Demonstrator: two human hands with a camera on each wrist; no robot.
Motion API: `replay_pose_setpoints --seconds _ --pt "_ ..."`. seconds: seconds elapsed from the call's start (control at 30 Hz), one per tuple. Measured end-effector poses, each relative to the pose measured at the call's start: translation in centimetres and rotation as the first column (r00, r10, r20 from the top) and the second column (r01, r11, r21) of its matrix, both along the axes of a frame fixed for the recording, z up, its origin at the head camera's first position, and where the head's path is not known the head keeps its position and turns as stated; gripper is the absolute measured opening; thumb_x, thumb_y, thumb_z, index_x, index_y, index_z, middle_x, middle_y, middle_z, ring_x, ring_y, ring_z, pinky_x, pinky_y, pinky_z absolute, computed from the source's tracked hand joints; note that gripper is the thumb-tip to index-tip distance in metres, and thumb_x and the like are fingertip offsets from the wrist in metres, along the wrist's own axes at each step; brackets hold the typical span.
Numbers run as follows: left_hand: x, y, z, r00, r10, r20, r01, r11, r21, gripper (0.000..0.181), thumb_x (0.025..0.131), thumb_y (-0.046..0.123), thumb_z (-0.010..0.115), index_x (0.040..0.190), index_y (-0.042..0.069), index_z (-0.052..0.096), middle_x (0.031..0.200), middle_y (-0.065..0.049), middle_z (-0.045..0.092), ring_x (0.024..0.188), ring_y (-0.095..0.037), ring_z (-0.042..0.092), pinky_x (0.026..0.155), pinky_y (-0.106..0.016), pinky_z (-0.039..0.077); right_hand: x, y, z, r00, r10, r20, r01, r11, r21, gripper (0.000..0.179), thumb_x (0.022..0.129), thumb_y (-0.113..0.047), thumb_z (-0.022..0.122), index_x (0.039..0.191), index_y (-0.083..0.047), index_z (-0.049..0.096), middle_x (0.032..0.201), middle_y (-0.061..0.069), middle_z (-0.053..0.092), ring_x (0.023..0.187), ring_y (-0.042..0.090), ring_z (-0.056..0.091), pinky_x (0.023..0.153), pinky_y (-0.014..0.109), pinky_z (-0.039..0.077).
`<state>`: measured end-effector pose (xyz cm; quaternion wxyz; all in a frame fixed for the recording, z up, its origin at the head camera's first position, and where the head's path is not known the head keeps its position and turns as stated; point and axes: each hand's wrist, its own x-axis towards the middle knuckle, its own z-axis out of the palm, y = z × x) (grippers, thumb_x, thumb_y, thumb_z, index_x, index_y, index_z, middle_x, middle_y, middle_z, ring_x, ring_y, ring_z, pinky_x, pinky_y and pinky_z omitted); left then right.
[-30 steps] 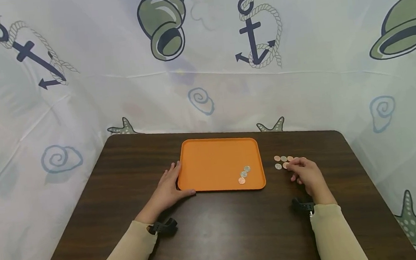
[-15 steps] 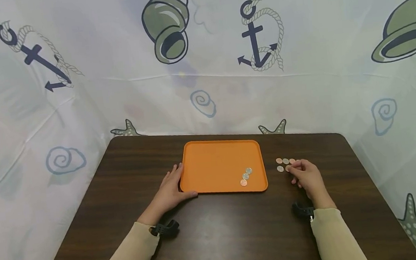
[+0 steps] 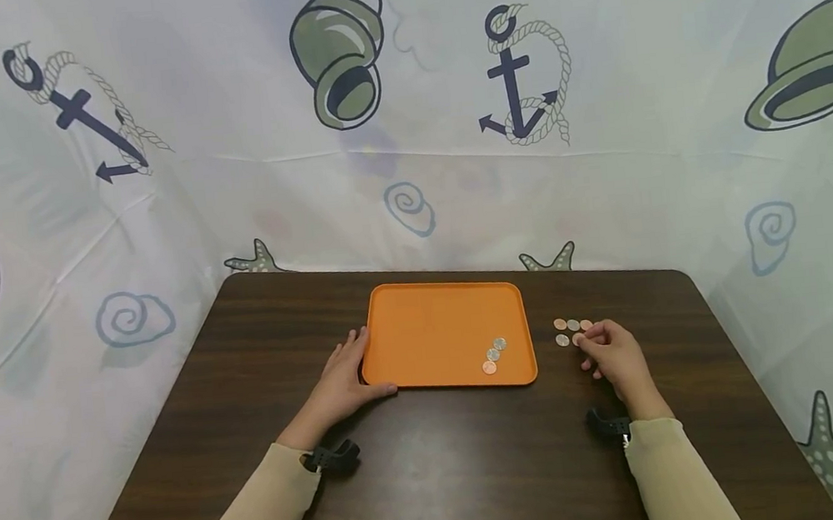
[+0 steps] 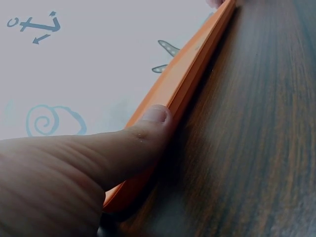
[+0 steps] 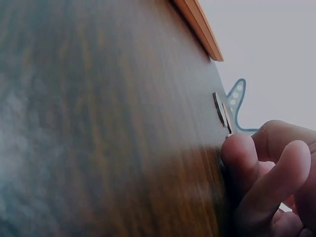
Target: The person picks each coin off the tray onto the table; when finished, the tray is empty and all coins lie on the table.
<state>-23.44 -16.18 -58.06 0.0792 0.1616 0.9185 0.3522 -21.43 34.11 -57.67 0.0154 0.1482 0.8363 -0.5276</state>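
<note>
An orange tray [image 3: 439, 333] lies on the dark wooden table, with two silver coins [image 3: 499, 343] and one copper coin [image 3: 490, 368] in a slanting row near its right side. My left hand [image 3: 341, 380] rests at the tray's left end, fingers spread along the side and thumb lying on the front rim. To the right of the tray my right hand [image 3: 618, 362] has thumb and index finger at a copper coin [image 3: 578, 340] on the table, mostly covered by the fingertips. In the right wrist view the fingers [image 5: 239, 158] are curled down at the tabletop.
Several more coins lie just beyond my right fingertips, among them a copper coin [image 3: 560, 324] and a silver coin [image 3: 562, 340]. A white curtain [image 3: 456, 206] printed with sea motifs hangs behind the wooden table [image 3: 437, 476].
The head view has shifted slightly. Both hands stay in nearly the same places; the coins and tray keep their arrangement.
</note>
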Motion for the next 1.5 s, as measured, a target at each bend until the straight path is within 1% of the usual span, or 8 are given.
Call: replay_pose_setpoints --seconds 0.4,0.6,0.83,1.0,1.1,1.27,1.37,1.5 --pt "0.1 -0.2 -0.1 1.000 -0.001 -0.005 0.001 1.000 0.005 0.127 0.086 0.057 0.090 0.176 0.006 0.016 0.183 -0.015 0.019 0.172 -0.036 0.009 0.139 -0.060 0.004 0.1 -0.3 -0.3 1.000 0.022 0.001 -0.022 1.000 0.007 0.030 0.106 -0.022 0.074 0.124 0.000 0.064 0.092 0.005 0.066 0.068 0.010 0.072 0.052 0.026 0.058" --pt "0.0 -0.1 -0.2 1.000 -0.004 -0.011 0.004 1.000 0.005 0.127 0.086 0.057 0.090 0.175 0.005 0.016 0.183 -0.016 0.020 0.172 -0.036 0.010 0.139 -0.060 0.004 0.4 -0.5 -0.2 1.000 0.009 -0.001 -0.009 1.000 -0.001 0.033 0.107 -0.025 0.073 0.126 0.001 0.066 0.099 0.008 0.066 0.070 0.010 0.072 0.054 0.026 0.059" --pt "0.0 0.0 -0.5 1.000 -0.014 0.000 0.014 1.000 -0.005 0.128 0.086 0.061 0.088 0.176 0.006 0.015 0.183 -0.015 0.018 0.172 -0.036 0.009 0.139 -0.061 0.004 1.2 0.1 -0.1 0.998 -0.011 0.056 0.018 0.993 -0.116 0.039 0.109 -0.029 0.070 0.133 -0.001 0.060 0.106 0.005 0.069 0.076 0.010 0.074 0.061 0.025 0.061" --pt "0.2 0.0 -0.3 1.000 -0.013 0.003 0.013 1.000 0.000 0.128 0.086 0.060 0.089 0.175 0.005 0.016 0.183 -0.015 0.018 0.172 -0.037 0.009 0.139 -0.061 0.004 1.5 0.2 0.8 0.994 0.039 0.097 -0.022 0.984 -0.176 0.042 0.112 -0.027 0.065 0.140 0.001 0.053 0.112 0.007 0.068 0.087 0.013 0.075 0.071 0.027 0.065" --pt "0.3 -0.1 -0.2 1.000 -0.009 0.001 0.009 1.000 -0.003 0.128 0.086 0.059 0.089 0.176 0.006 0.015 0.183 -0.015 0.018 0.172 -0.036 0.009 0.139 -0.061 0.004 1.5 -0.7 2.2 0.994 0.079 0.075 -0.068 0.988 -0.142 0.043 0.111 -0.027 0.067 0.139 0.003 0.055 0.115 0.012 0.069 0.092 0.017 0.075 0.079 0.027 0.067" --pt "0.5 -0.2 0.0 1.000 0.001 0.003 -0.001 1.000 0.007 0.128 0.086 0.058 0.090 0.176 0.006 0.015 0.183 -0.016 0.018 0.172 -0.037 0.009 0.139 -0.061 0.003 0.9 -3.6 4.6 0.980 0.191 -0.056 -0.191 0.982 0.001 0.034 0.109 -0.023 0.070 0.130 0.003 0.064 0.112 0.020 0.072 0.093 0.024 0.076 0.081 0.024 0.066" --pt "0.5 -0.2 0.0 1.000 0.000 0.000 0.000 1.000 0.005 0.128 0.086 0.058 0.089 0.176 0.006 0.015 0.183 -0.016 0.018 0.172 -0.037 0.009 0.139 -0.061 0.004 0.3 -5.6 5.6 0.956 0.273 -0.106 -0.263 0.960 0.098 0.029 0.107 -0.019 0.073 0.128 0.000 0.067 0.108 0.019 0.071 0.092 0.025 0.074 0.080 0.026 0.065" --pt "0.3 -0.1 0.0 1.000 -0.005 -0.011 0.005 1.000 0.008 0.127 0.086 0.058 0.090 0.175 0.005 0.016 0.183 -0.016 0.019 0.172 -0.037 0.010 0.139 -0.061 0.004 -0.8 -8.1 6.2 0.913 0.393 -0.105 -0.360 0.902 0.240 0.030 0.104 -0.013 0.075 0.132 -0.003 0.069 0.115 0.018 0.071 0.099 0.030 0.071 0.083 0.035 0.066"
